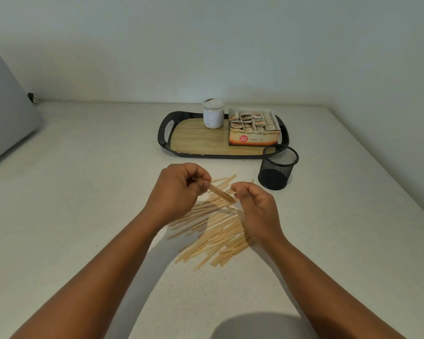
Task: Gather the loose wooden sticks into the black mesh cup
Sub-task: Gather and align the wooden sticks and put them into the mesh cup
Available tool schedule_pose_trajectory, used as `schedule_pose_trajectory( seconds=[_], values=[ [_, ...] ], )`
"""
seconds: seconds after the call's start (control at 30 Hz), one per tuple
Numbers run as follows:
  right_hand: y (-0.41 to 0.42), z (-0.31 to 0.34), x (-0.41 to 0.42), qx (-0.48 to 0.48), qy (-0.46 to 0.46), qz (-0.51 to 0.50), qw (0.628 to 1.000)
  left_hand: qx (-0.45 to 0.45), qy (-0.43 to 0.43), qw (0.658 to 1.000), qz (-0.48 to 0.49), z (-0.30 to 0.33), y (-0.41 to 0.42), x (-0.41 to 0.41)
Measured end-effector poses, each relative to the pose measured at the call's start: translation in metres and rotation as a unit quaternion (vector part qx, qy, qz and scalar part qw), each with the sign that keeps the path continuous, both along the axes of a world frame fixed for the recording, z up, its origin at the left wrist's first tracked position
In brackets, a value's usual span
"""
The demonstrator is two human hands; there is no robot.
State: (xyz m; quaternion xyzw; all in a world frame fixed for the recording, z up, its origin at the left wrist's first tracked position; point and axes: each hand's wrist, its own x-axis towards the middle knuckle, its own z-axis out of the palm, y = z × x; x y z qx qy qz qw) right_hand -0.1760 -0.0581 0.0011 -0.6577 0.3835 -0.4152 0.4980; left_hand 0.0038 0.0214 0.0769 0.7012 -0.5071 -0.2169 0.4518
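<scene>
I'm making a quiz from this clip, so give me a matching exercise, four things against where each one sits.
Things:
1. mesh cup
2. white jar
3. tea box
4. loose sticks

Places:
A. right end of the tray
B. on the counter, below both hands
C. on the counter, touching no sticks
D. back of the tray, near its middle

Pairs: 1-C, 2-D, 3-A, 4-B

Pale wooden sticks (pixel 213 231) in a loose flat heap near the upright, empty black mesh cup (pixel 277 167).
</scene>
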Motion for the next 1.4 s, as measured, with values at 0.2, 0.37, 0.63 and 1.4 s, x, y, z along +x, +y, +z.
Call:
schedule_pose_trajectory(
  seconds=[0.2, 0.37, 0.63, 1.4],
  values=[
    [-0.019, -0.035, -0.005, -0.232, 0.479, 0.079, 0.843, -0.021, -0.131, 0.991, 0.005, 0.018, -0.014, 0.0],
    [-0.02, -0.044, 0.0, -0.24, 0.521, 0.095, 0.814, -0.066, -0.173, 0.981, -0.053, 0.043, -0.046, -0.015],
    [-0.022, -0.045, -0.002, -0.24, 0.508, 0.093, 0.822, -0.133, -0.246, 0.946, -0.164, 0.067, -0.139, -0.055],
    [-0.025, -0.05, -0.003, -0.255, 0.476, 0.083, 0.838, 0.086, -0.337, 0.891, -0.293, 0.042, -0.241, -0.083]
  ],
)
